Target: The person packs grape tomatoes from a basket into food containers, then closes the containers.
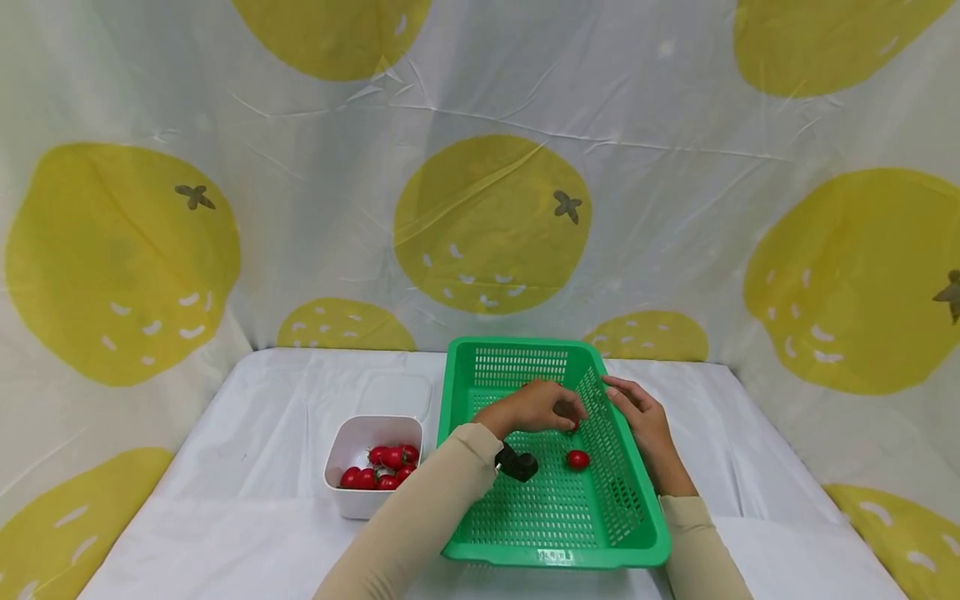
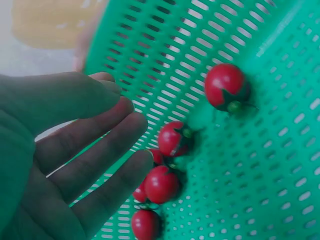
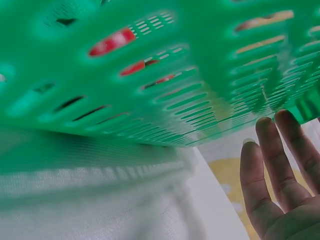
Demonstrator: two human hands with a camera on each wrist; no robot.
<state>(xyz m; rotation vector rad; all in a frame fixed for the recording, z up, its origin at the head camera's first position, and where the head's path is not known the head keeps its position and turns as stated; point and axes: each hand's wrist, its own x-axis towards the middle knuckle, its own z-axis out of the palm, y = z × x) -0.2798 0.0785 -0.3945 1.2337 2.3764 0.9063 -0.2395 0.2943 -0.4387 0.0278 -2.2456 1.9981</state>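
A green perforated basket [image 1: 652,533] stands before me. My left hand [image 1: 538,407] reaches inside it near the right wall, fingers loosely bent and nothing held. In the left wrist view its fingers [image 2: 100,155] lie beside several cherry tomatoes [image 2: 162,184] clustered along the wall. Apart from these, a single tomato [image 1: 577,459] with a green stem rests on the basket floor. My right hand [image 1: 641,421] is at the outside of the right rim; its fingers [image 3: 280,160] look straight and reach up to the basket's edge. Its thumb is hidden in the right wrist view.
Left of the basket, a white square container [image 1: 348,504] holds several red tomatoes [image 1: 392,457]. Behind it lies a translucent lid [image 1: 393,396] on the white cloth [image 1: 247,467]. A fabric backdrop with yellow fruit prints [image 1: 491,225] hangs behind the table.
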